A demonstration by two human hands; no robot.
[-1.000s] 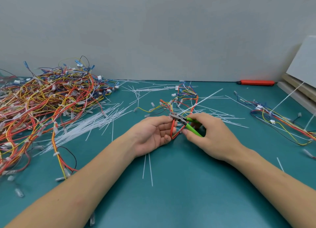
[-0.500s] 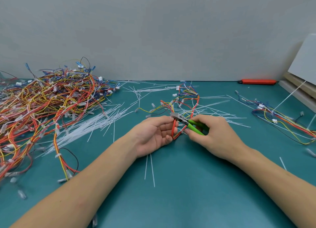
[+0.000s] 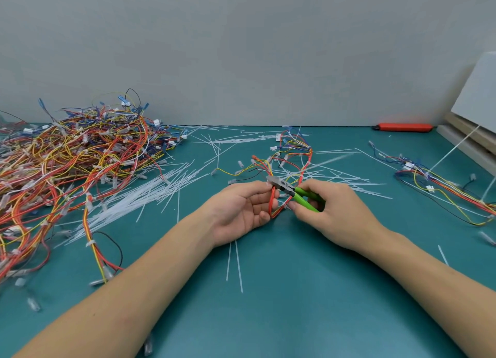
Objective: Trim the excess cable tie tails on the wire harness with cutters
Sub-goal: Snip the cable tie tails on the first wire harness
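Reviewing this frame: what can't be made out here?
- Head view: the cutting tip of the green-handled cutters is too small and blurred to show whether a tie sits in it.
- The right hand hides the handle ends.
- The left edge cuts off the big pile of coloured wire harnesses.

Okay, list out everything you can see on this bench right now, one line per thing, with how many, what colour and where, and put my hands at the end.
Harness pile: one heap, mostly red, orange, yellow and blue wires, far left of the mat.
Held harness: one, red, yellow and blue, centre, its red loop in the left hand.
Side harness: one, multicoloured, right of the mat.
Cut tie tails: many, translucent white, scattered across the mat.
Cutters: one, green handles, centre.
Orange tool: one, far right by the wall.
Mat: one, teal.
Boards: a few, pale, right edge.
Left hand: holds the harness loop.
Right hand: grips the cutters.
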